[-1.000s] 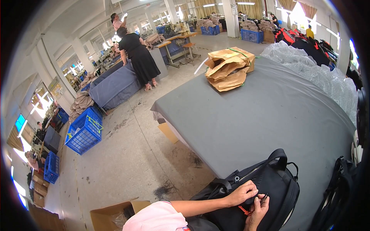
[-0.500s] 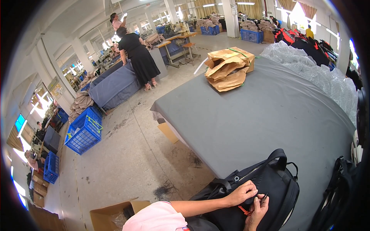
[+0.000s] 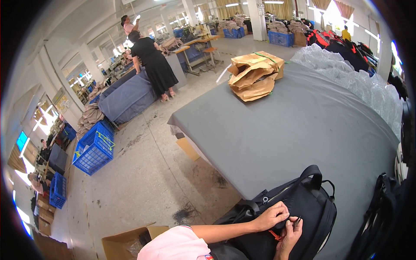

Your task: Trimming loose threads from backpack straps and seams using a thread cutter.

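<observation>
A black backpack (image 3: pixel 310 201) lies on the near edge of the grey-covered table, its top handle pointing away from me. My left hand (image 3: pixel 273 217) reaches across it with the fingers pinched together on its black fabric; any thread there is too small to see. Close beside, my right hand (image 3: pixel 291 234) is closed around small dark thread snips (image 3: pixel 297 222), their pointed tips sticking up past the fingers. An orange cord (image 3: pixel 275 235) hangs by the right hand's fingers. The two hands are nearly touching.
A crumpled brown paper package (image 3: pixel 255 76) stands on the table's (image 3: pixel 277 130) far end. Clear plastic wrap (image 3: pixel 346 76) is heaped along the right, above another black bag (image 3: pixel 377 212). On the floor are an open carton (image 3: pixel 125 242) and a blue crate (image 3: pixel 94 147). Other people stand farther off.
The view has shifted very slightly. Both hands keep nearly the same place on the backpack, with the snips still in the right hand.
</observation>
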Action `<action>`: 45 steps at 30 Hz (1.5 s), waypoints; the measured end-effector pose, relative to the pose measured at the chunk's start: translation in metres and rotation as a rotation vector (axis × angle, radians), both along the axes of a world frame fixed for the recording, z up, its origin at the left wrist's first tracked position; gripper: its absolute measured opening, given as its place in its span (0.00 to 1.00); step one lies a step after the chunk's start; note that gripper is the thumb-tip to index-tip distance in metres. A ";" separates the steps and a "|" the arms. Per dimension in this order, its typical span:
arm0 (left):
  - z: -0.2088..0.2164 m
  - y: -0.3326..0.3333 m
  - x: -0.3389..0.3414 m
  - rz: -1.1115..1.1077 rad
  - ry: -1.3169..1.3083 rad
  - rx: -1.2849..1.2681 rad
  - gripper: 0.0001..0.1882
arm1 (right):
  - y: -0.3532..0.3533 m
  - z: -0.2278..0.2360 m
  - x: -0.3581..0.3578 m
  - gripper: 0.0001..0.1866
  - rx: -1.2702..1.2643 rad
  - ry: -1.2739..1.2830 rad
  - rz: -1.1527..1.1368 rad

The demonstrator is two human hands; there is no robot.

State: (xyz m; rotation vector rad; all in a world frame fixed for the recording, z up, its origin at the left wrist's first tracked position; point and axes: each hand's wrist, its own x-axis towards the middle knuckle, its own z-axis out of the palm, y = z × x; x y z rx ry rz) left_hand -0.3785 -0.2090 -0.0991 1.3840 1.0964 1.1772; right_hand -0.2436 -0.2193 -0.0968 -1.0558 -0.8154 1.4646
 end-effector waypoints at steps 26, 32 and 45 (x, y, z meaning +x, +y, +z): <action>0.012 0.016 -0.006 0.067 -0.302 -0.253 0.12 | -0.002 0.018 0.023 0.17 0.430 -0.810 -0.028; 0.013 0.007 -0.006 0.069 -0.328 -0.277 0.12 | 0.001 0.014 0.020 0.17 0.539 -0.919 -0.051; 0.011 0.009 -0.008 0.033 -0.378 -0.323 0.13 | 0.002 0.008 0.013 0.15 0.664 -1.003 -0.197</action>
